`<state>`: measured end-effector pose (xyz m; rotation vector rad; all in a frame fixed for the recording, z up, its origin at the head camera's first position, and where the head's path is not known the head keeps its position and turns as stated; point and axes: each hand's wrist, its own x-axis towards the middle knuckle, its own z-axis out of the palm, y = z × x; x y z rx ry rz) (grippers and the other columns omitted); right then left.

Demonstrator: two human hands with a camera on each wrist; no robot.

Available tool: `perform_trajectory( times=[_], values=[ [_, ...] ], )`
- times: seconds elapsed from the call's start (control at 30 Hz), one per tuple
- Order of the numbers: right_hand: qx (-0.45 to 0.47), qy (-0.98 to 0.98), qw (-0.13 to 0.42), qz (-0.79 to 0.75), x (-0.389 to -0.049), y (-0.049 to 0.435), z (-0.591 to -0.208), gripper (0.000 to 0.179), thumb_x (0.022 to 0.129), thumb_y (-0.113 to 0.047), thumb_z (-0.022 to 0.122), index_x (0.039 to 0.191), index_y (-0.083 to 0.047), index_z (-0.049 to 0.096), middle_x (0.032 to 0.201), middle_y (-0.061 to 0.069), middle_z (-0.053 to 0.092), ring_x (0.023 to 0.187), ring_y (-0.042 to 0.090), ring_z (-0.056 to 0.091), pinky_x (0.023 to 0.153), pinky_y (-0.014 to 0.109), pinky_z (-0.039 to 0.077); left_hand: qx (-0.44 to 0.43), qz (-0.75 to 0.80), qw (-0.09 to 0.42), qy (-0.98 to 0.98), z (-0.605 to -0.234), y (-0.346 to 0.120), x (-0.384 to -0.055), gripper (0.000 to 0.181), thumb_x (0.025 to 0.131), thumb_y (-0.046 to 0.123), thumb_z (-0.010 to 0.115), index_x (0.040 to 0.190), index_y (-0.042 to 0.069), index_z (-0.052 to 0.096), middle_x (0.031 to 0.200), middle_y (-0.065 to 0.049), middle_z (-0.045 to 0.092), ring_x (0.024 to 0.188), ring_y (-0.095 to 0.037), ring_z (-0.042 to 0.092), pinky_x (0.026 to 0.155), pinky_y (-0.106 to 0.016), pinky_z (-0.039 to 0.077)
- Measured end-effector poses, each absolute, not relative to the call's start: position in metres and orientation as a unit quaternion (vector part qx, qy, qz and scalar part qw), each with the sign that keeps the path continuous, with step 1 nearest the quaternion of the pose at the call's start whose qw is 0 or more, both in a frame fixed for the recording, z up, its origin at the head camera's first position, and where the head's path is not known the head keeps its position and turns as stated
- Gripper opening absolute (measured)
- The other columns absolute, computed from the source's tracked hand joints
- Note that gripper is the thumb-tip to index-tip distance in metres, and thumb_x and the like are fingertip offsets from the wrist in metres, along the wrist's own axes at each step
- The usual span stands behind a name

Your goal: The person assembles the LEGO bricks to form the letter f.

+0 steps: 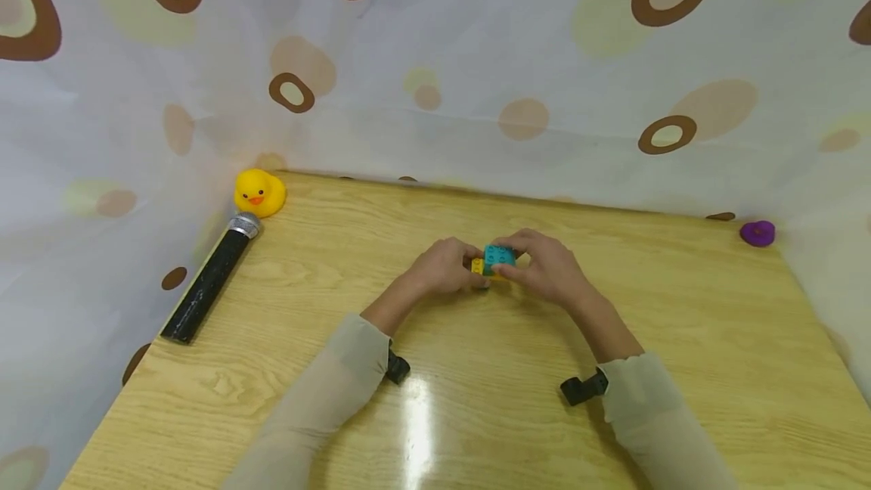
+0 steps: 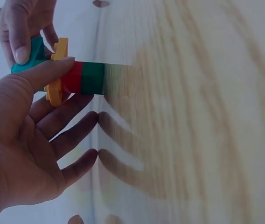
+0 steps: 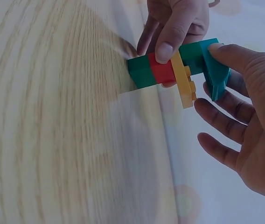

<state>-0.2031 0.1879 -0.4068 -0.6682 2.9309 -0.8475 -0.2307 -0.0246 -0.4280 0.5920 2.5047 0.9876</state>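
A stack of toy building bricks stands upright on the wooden table between both hands. From the bottom it has a green brick, a red brick, a wider yellow plate, another green brick and a teal sloped brick on top. The left hand pinches the stack at the red brick, thumb on the near side, its other fingers spread in the left wrist view. From the opposite side, the right hand holds the teal brick between thumb and fingers. Studs show on the teal brick's top.
At the back left sits a yellow rubber duck, with a black microphone lying in front of it. A small purple rubber duck is at the back right corner. Patterned white sheeting rises behind the wooden table.
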Motion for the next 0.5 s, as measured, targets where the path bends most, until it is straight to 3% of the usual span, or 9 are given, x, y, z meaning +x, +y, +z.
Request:
perform_trajectory(
  times=[0.27, 0.5],
  values=[
    [-0.215, 0.929, 0.012, -0.301, -0.2018, 0.1883, -0.4093, 0.040, 0.094, -0.032, 0.075, 0.129, -0.014, 0.071, 0.115, 0.006, 0.068, 0.098, 0.023, 0.066, 0.082, 0.045, 0.054, 0.210, 0.276, 0.175, 0.922, -0.4217, -0.0225, -0.2285, 0.057, 0.089, 0.042, 0.078, 0.140, 0.019, 0.064, 0.107, 0.005, 0.076, 0.078, -0.009, 0.065, 0.065, -0.026, 0.051],
    [-0.212, 0.931, 0.017, -0.298, -0.2028, 0.1884, -0.4093, 0.041, 0.093, -0.032, 0.075, 0.131, -0.015, 0.070, 0.117, 0.006, 0.069, 0.099, 0.022, 0.067, 0.088, 0.047, 0.056, 0.207, 0.211, 0.159, 0.942, -0.4185, -0.0209, -0.2275, 0.061, 0.087, 0.051, 0.078, 0.141, 0.026, 0.063, 0.103, 0.008, 0.075, 0.077, -0.009, 0.062, 0.060, -0.026, 0.049]
  ],
)
